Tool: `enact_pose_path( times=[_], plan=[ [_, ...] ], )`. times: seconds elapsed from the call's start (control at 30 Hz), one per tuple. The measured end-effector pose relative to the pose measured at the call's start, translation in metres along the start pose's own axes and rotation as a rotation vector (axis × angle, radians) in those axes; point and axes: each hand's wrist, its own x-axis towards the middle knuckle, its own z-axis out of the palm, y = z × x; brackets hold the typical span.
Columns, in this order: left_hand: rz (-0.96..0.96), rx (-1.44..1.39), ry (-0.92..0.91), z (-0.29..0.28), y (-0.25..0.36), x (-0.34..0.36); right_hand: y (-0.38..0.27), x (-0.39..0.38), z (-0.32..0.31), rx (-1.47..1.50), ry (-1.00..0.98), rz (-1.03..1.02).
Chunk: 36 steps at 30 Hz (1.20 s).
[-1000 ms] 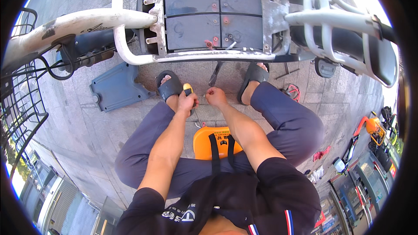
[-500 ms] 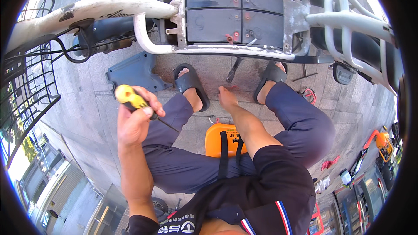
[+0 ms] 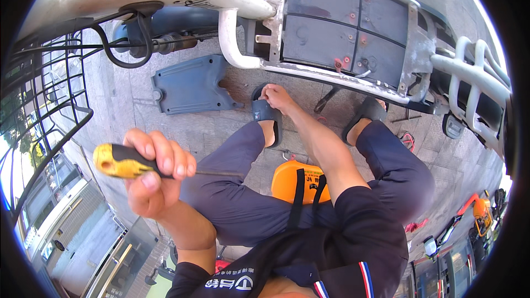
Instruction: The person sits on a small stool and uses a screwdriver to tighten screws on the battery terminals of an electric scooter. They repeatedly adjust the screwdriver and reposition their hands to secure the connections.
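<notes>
My left hand (image 3: 154,179) is closed around the yellow and black handle of a screwdriver (image 3: 124,161), raised above my left thigh. Its thin shaft points right, touching nothing. My right hand (image 3: 277,98) is down over the toe of my left slipper (image 3: 267,115), fingers curled together; whatever they hold, if anything, is hidden. Ahead lies the white metal frame (image 3: 331,77) of a two-wheeled vehicle, with several dark batteries (image 3: 320,26) in its bay. A loose red terminal end (image 3: 338,63) sits at the bay's near edge.
A blue-grey plastic panel (image 3: 190,88) lies on the paving beyond my left foot. A black wire basket (image 3: 49,127) stands at far left. Near my right foot are a dark bar-shaped tool (image 3: 327,99) and a red wire loop (image 3: 407,141). An orange object (image 3: 301,179) sits between my legs.
My right hand has moved left, from the paving between my feet to my left slipper. My left hand has shifted left and tilted the screwdriver flatter. The whole view has turned left.
</notes>
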Motion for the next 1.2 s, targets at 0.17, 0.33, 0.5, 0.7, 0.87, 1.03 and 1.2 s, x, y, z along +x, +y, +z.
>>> enact_pose_path(
  times=[0.17, 0.33, 0.5, 0.7, 0.87, 1.03, 1.2],
  plan=[
    [-0.037, 0.005, 0.032, 0.006, 0.000, -0.002, -0.014, 0.057, 0.041, -1.120, 0.090, -0.440],
    [-0.052, -0.008, 0.071, 0.005, 0.000, -0.002, 0.006, 0.093, 0.053, -1.264, 0.127, -0.378],
    [-0.037, -0.043, 0.026, 0.006, -0.004, 0.005, 0.011, 0.107, 0.038, -0.827, 0.241, -0.139],
    [-0.064, -0.083, 0.047, 0.002, -0.014, 0.017, 0.008, 0.111, 0.054, -0.718, 0.326, -0.252],
    [-0.089, -0.048, 0.005, -0.002, -0.018, 0.025, -0.010, 0.095, 0.041, -0.942, -0.181, -0.284],
    [-0.074, -0.018, -0.034, 0.004, -0.014, 0.029, -0.026, 0.025, 0.013, 0.044, -0.368, -0.021],
    [-0.104, 0.026, -0.019, 0.012, -0.020, 0.029, -0.032, -0.021, -0.008, 0.498, -0.130, -0.003]
  ],
)
